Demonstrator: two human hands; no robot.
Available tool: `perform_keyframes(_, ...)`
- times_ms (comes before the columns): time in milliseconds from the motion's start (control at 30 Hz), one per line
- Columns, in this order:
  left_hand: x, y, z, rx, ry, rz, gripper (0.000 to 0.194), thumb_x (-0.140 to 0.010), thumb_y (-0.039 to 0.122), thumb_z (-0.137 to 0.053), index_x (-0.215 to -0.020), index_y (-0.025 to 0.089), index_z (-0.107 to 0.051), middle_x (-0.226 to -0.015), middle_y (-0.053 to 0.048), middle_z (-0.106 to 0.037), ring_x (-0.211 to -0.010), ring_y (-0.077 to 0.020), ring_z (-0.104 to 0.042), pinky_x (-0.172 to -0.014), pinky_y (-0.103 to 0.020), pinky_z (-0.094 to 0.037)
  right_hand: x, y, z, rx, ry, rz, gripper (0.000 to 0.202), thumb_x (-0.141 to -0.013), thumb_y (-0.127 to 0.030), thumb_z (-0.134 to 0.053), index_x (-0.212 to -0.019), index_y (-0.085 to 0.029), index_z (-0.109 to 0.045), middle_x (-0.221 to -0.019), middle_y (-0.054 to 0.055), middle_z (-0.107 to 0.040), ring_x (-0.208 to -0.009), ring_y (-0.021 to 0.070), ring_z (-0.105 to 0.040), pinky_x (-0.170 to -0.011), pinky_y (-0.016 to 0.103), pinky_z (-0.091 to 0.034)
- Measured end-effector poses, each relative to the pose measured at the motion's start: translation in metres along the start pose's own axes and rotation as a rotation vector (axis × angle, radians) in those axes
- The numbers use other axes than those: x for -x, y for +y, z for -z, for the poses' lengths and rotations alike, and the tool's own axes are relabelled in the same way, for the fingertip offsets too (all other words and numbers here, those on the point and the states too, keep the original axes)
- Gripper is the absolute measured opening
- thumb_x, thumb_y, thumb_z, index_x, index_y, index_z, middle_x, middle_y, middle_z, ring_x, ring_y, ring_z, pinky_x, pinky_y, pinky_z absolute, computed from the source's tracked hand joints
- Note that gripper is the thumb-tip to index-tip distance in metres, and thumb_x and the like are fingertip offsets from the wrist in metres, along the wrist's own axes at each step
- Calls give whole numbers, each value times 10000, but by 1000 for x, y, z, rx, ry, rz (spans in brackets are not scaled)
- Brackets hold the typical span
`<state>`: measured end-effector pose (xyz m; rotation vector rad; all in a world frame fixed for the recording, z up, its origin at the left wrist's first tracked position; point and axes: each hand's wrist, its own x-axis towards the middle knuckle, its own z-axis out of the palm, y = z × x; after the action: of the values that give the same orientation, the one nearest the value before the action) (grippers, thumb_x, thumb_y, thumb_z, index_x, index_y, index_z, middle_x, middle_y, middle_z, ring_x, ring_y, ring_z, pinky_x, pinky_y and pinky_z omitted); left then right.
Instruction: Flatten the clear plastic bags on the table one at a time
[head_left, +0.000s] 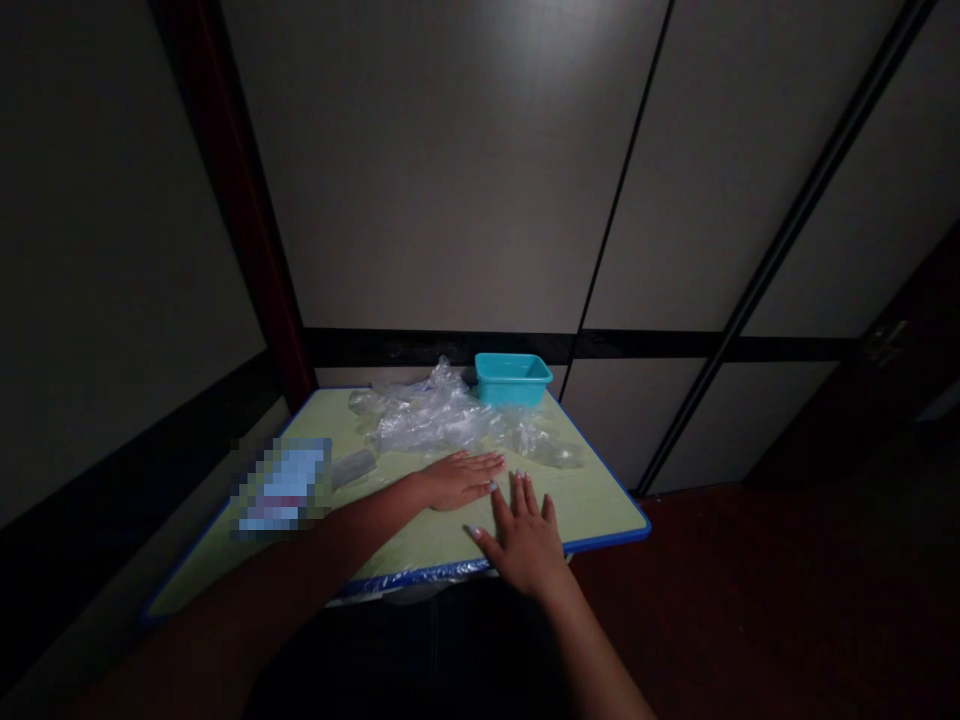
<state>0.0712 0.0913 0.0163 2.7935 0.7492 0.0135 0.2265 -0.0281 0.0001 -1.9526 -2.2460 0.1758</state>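
My left hand point(459, 480) lies flat near the middle of the table point(405, 530), fingers stretched out and pointing right. Just right of it and nearer to me, my right hand point(529, 540) rests palm down by the front edge with its fingers spread. Neither hand holds anything. Beyond my left hand spreads a heap of crumpled clear plastic bags point(431, 415), some of it flattened out toward the right. A turquoise plastic basket point(514, 382) stands upright behind the heap, at the table's back right.
A blurred-out pale blue item point(289, 485) lies on the table's left side, next to a small greyish plastic piece point(352, 468). Blue trim runs round the table. Large grey panels point(450, 200) stand right behind it. Dark reddish floor point(712, 600) lies to the right.
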Motion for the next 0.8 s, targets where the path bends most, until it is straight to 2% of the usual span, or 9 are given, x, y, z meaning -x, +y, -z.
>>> perform_keyframes(167,5,2,3,-22,118,8,537,-962,469,-291,-1454,255,-271,-1534,-23,-224,-1411,-156,-177,-1132,-343,-134,-1,-2,3,22,-33,-24,836,-852,-728,-164,-1483,-179,-190,-1542,184,-38,-1413,315,41,-1080,582,-28)
perform_keyframes(300,26,14,12,-41,211,130,513,-957,478,-309,-1413,247,-367,-1525,-39,-257,-1410,-181,-188,-1136,-374,-116,-1,-1,1,45,-21,-27,822,-857,-722,-166,-1485,-191,-178,-1541,192,-47,-1414,317,27,-1078,577,-43)
perform_keyframes(400,56,26,13,-16,190,306,598,-935,563,-298,-1424,223,-353,-1525,-76,-247,-1414,-203,-175,-1122,-379,-163,-1,-1,-2,55,2,-29,824,-855,-725,-162,-1485,-193,-176,-1539,199,-59,-1414,320,14,-1077,575,-54)
perform_keyframes(467,78,33,9,4,162,424,637,-918,607,-288,-1445,250,-305,-1538,-74,-197,-1418,-221,-152,-1115,-411,-170,-1,-1,-4,62,4,-37,827,-855,-726,-165,-1487,-193,-167,-1541,195,-61,-1414,323,15,-1076,576,-52)
perform_keyframes(567,105,36,-1,-20,138,553,654,-919,598,-280,-1469,245,-241,-1545,-94,-134,-1426,-244,-93,-1110,-486,-139,-2,-2,-3,75,-17,-53,821,-859,-718,-189,-1490,-194,-142,-1545,182,-48,-1414,321,30,-1078,575,-47)
perform_keyframes(667,120,31,-12,-49,123,602,682,-914,585,-303,-1483,229,-186,-1543,-116,-106,-1427,-252,-61,-1104,-526,-122,-2,-1,1,71,-53,-59,808,-865,-708,-202,-1492,-207,-111,-1550,162,-33,-1413,311,45,-1086,566,-47)
perform_keyframes(800,128,24,-21,-21,123,581,692,-904,608,-302,-1484,252,-176,-1546,-107,-78,-1426,-251,-52,-1104,-531,-124,0,-2,16,43,-76,-71,753,-881,-679,-224,-1488,-265,-60,-1555,106,31,-1411,294,62,-1083,591,-39)
